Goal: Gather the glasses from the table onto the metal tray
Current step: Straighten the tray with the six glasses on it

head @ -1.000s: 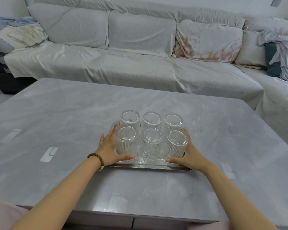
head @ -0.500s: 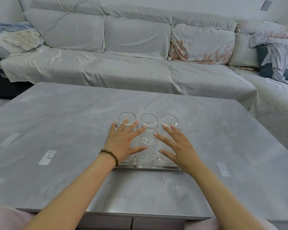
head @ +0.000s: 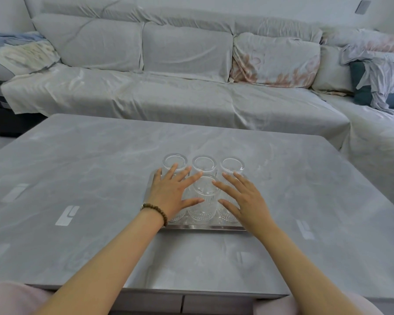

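Several clear ribbed glasses (head: 204, 198) stand upside down in two rows on the metal tray (head: 203, 227) in the middle of the grey table (head: 89, 178). My left hand (head: 172, 193), with a bead bracelet at the wrist, hovers flat with fingers spread over the front left glass and hides most of it. Over the front right glass my right hand (head: 243, 202) is spread flat as well. Neither hand holds anything. The back row (head: 204, 163) shows beyond my fingertips.
A long grey covered sofa (head: 168, 87) runs behind the table, with cushions and a pile of clothes (head: 380, 80) at the right. The table's near edge lies below my forearms. Pale rectangular marks (head: 67, 215) dot the tabletop.
Both hands rose from the tray's sides and now hover spread over the front glasses. The glasses and tray have stayed in place.
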